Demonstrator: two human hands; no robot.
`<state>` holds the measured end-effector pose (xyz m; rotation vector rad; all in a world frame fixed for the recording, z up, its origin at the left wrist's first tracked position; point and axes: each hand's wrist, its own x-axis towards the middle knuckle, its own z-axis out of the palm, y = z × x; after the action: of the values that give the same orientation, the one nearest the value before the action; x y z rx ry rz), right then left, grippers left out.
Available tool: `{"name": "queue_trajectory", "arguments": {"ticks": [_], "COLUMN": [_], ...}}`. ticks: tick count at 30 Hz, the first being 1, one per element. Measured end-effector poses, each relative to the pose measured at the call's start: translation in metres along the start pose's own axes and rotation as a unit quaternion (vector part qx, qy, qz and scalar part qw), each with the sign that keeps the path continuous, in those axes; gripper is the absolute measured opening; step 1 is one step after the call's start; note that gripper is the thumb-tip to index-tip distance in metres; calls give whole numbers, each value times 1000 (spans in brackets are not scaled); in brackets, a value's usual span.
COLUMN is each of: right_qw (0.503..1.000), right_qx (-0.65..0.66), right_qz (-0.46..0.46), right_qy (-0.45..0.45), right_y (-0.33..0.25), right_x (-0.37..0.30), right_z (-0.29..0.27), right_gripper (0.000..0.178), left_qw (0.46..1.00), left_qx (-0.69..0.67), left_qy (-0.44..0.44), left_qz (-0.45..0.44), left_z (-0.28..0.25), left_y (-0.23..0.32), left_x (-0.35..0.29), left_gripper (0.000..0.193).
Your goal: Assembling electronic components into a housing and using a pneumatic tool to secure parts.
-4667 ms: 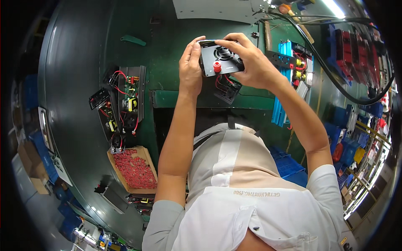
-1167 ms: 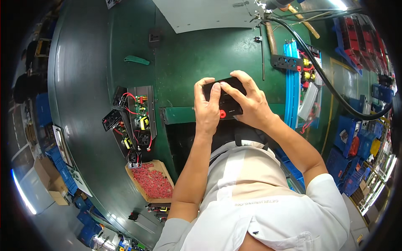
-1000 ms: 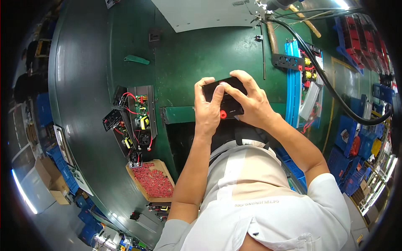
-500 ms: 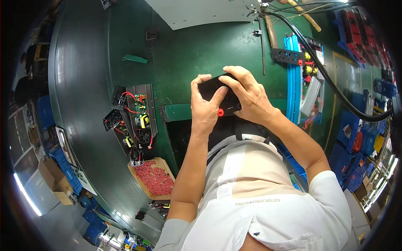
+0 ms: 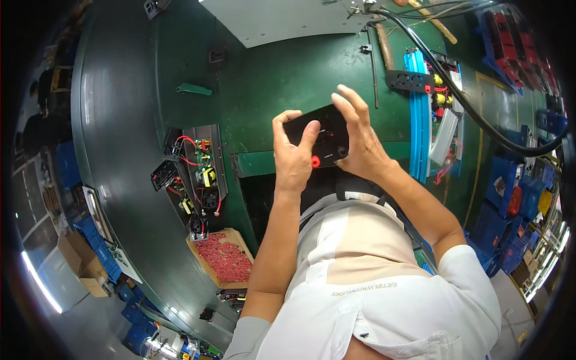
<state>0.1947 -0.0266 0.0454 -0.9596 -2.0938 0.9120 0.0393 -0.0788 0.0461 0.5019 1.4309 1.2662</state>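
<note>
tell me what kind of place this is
Most likely an electronics assembly workshop. Both hands hold a black panel with red and black sockets over a green workbench; open circuit boards with wiring, a box of small red parts and blue storage bins surround it.

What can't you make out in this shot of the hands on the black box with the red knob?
Head view, the only one:
- Black rectangular box: its sides are covered by the left hand and right hand; its underside faces away.
- Small markings on the box's face: too small to tell.
- Open cardboard box of small red parts: the parts' shape is too small.
- Green circuit boards with red wires: components too small, bent by the fisheye rim.
</note>
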Motion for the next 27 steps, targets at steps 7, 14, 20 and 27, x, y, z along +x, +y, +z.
{"name": "queue_trajectory", "arguments": {"ticks": [7, 14, 20, 27], "right_qw": [989, 989, 991, 983], "right_qx": [79, 75, 67, 28], "right_qz": [113, 112, 106, 132], "right_qy": [45, 54, 48, -123], "right_y": [0, -3, 0, -5], "right_x": [-19, -21, -21, -19], "right_z": [11, 14, 12, -34], "right_gripper": [103, 99, 101, 102], "left_qw": [1000, 999, 1000, 1000], "left_qx": [-19, 38, 2, 20], "left_qy": [-9, -5, -12, -4], "left_qz": [-4, 35, 2, 8], "left_z": [-1, -8, -3, -6], "left_y": [3, -3, 2, -2], "left_x": [-2, 3, 1, 2], "left_gripper": [38, 38, 38, 38]}}
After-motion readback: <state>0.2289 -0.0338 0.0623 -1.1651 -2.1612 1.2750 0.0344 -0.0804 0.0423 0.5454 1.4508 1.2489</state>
